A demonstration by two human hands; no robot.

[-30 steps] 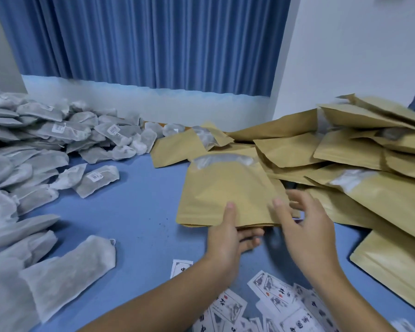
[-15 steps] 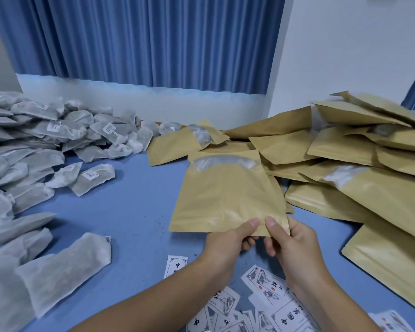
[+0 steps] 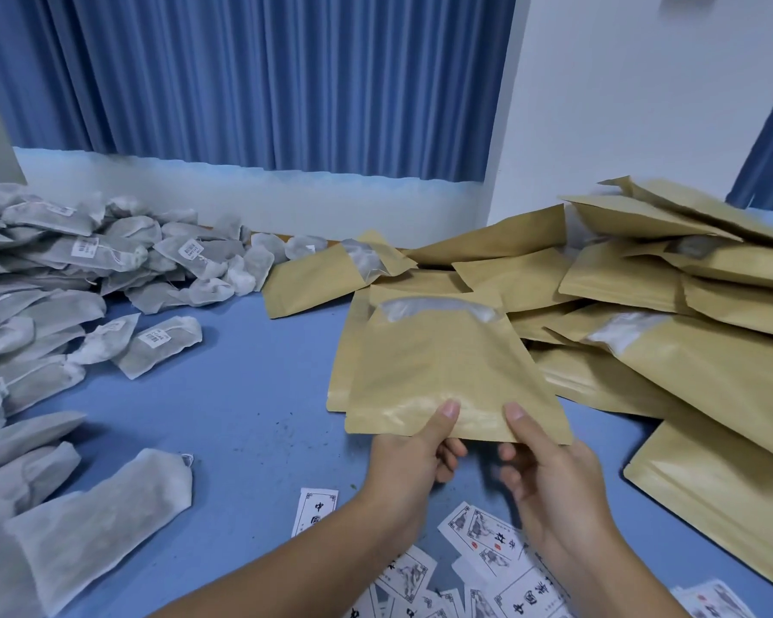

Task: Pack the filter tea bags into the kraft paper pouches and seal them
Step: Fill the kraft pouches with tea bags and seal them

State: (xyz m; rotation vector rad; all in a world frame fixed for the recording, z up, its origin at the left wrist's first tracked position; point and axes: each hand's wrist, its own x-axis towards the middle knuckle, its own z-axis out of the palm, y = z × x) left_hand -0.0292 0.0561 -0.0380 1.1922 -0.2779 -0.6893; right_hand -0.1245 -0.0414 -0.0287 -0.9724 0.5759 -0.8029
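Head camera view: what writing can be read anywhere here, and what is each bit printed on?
"中国": on the white card beside the left forearm; the arm hides anything below it.
Other cards near the bottom edge: characters and drawings, turned and too blurred to read surely.
Tea-bag labels: print too small to read.
Held kraft pouch: no print shows.

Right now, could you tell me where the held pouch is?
In the head view the held pouch is centre-right, its near edge pinched by the left hand and right hand, just left of the pouch pile.
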